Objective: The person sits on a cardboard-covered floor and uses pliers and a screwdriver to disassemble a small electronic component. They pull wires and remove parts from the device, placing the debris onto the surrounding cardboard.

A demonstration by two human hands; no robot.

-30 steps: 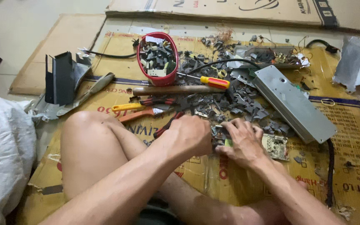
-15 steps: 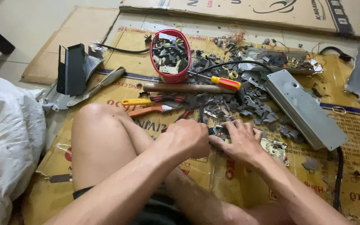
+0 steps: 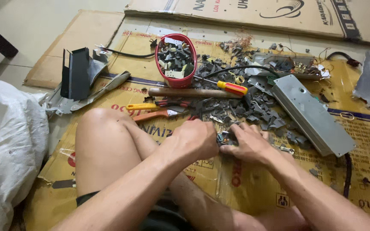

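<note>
So I'm sat on the floor on flattened cardboard [image 3: 253, 188], one knee up, both hands working on a small dark electronic part [image 3: 225, 138] right in front of me. My left hand [image 3: 195, 139] is curled into a loose fist around one side of it, and my right hand [image 3: 247, 143] pinches the other side with the fingertips, fingers bent and close together. The part sits between the two hands, just above the cardboard, and it's too small and hidden to say exactly what it is

Right behind my hands there's a big messy pile of dark scrap bits [image 3: 245, 107] spread over the cardboard. A red oval basket [image 3: 176, 62] stuffed with more small components stands further back. Just in front of it lies a wooden-handled tool [image 3: 193, 92], and a screwdriver with an orange and yellow handle [image 3: 232, 87] rests across it at an angle. Nearer my knee are yellow-handled pliers [image 3: 144, 106] and orange-handled cutters [image 3: 157, 114] lying side by side

Off to my right a long grey metal casing [image 3: 313, 115] lies diagonally, well apart from my hands. On the left there's a black bent metal bracket [image 3: 77, 72] standing up next to some grey metal strips, and a white sack [image 3: 9, 141] sits beside my leg. A black cable [image 3: 127, 54] runs behind the basket
</note>
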